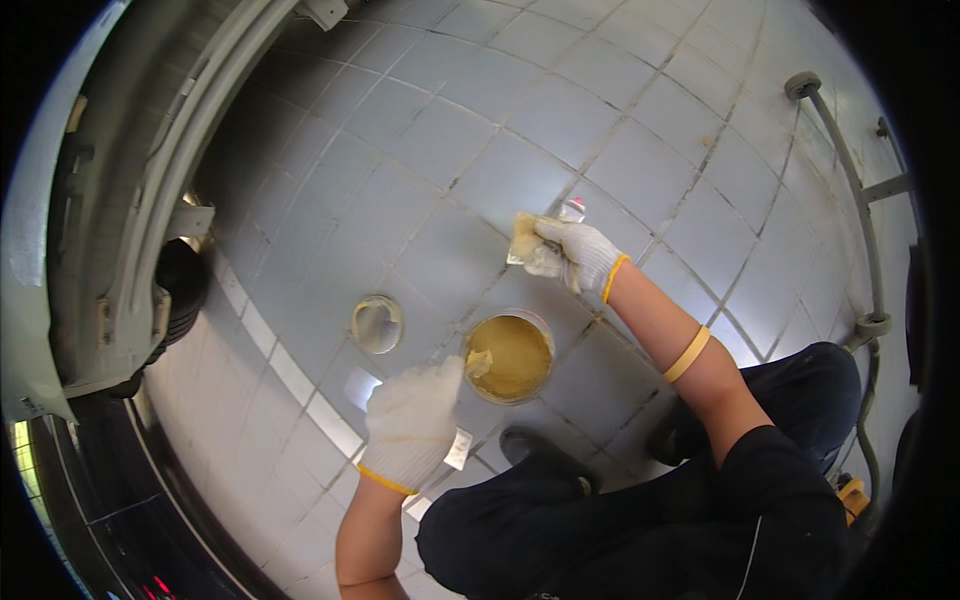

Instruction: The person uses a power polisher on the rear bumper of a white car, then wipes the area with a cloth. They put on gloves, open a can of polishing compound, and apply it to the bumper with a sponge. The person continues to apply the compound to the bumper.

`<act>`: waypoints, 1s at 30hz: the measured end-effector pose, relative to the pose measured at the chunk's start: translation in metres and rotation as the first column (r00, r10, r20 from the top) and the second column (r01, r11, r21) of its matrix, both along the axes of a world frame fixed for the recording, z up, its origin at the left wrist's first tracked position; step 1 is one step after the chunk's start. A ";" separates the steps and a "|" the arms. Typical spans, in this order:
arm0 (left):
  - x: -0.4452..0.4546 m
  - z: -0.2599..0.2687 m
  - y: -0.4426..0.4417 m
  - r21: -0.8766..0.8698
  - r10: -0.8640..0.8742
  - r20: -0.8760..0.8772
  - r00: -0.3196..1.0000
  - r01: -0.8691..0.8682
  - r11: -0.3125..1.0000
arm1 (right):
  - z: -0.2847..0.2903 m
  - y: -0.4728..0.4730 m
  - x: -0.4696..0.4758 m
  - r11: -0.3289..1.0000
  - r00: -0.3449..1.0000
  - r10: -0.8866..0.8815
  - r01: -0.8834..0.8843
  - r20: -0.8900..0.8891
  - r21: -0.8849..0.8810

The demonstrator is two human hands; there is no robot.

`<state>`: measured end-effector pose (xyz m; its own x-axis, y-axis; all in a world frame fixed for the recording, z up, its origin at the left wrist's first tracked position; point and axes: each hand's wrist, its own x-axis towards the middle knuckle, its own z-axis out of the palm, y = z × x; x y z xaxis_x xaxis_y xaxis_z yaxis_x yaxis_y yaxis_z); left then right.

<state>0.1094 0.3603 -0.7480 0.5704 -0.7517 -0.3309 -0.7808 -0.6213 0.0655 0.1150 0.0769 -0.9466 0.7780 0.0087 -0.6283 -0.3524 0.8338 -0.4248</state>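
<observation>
An open round can of yellow putty stands on the tiled floor in front of me. My left hand, in a white knitted glove, is closed at the can's left rim. A putty-covered tool end reaches from its fingers over the putty; the rest of that putty knife is mostly hidden. My right hand, also gloved, grips a flat spreader smeared with yellow putty, above and right of the can. Just beyond this hand is a tube with a red cap; whether the hand touches it, I cannot tell.
A round lid lies left of the can. Beside my left wrist is a shiny flat piece. A vehicle body panel with metal edges fills the left side. At the right stands a grey tubular stand on wheels.
</observation>
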 end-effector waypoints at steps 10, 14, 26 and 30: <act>0.008 0.041 0.021 -0.626 0.271 0.320 0.908 -0.012 0.780 | 0.104 0.031 0.015 0.950 0.889 0.282 -0.205 0.361 -0.237; 0.013 0.054 0.025 -0.628 0.159 0.426 0.891 0.165 0.761 | 0.143 0.040 0.011 0.693 0.714 0.633 -0.351 0.299 -0.629; -0.004 0.035 0.036 -0.572 -0.066 0.495 0.866 0.382 0.726 | 0.172 0.033 -0.004 0.503 0.380 0.786 0.066 0.488 -0.862; -0.010 0.026 0.044 -0.514 -0.009 0.522 0.853 0.323 0.795 | 0.172 0.034 -0.004 0.530 0.318 0.750 0.237 0.580 -0.814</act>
<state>0.0989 0.4039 -0.7216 0.3797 -0.8032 0.4590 -0.8935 -0.4471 -0.0432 0.1110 0.1108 -0.7742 0.8260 0.3393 0.4501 0.4755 0.0094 -0.8797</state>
